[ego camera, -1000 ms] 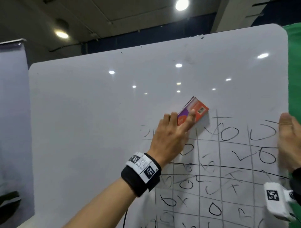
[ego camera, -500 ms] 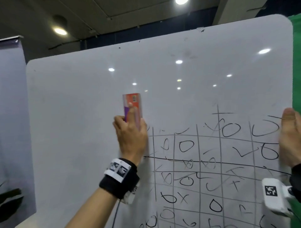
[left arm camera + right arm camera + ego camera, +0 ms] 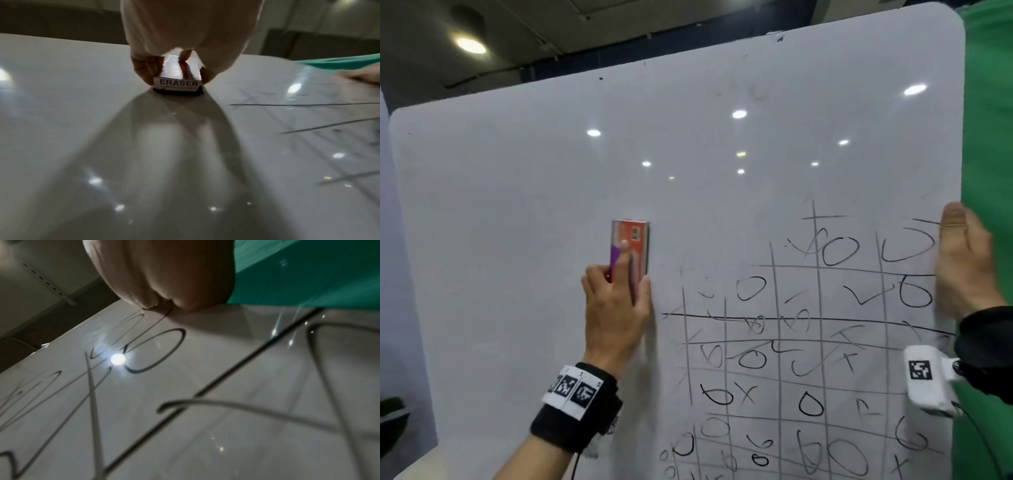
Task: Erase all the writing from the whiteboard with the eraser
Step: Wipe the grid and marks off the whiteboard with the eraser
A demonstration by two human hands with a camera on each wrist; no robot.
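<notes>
The whiteboard (image 3: 551,240) stands upright, blank on its left and top. A black hand-drawn grid of circles, ticks and crosses (image 3: 808,342) fills its lower right, with smudged marks along the grid's left edge. My left hand (image 3: 619,294) grips the orange and purple eraser (image 3: 635,236) and holds it upright and flat on the board, just left of the grid. In the left wrist view the eraser (image 3: 177,83) shows its "ERASER" label, with my fingers (image 3: 146,68) on both sides. My right hand (image 3: 962,263) holds the board's right edge, thumb on the front and fingers hidden behind.
A green backdrop (image 3: 989,137) hangs behind the board's right edge. A pale panel (image 3: 393,308) stands to the left. Ceiling lights (image 3: 469,45) reflect as bright spots on the board. The right wrist view shows pen strokes (image 3: 156,352) close below my palm (image 3: 164,272).
My left hand swept the eraser left from the grid's top to the blank area beside it and turned it upright. Marks at the grid's upper left are fainter. The right hand kept its hold.
</notes>
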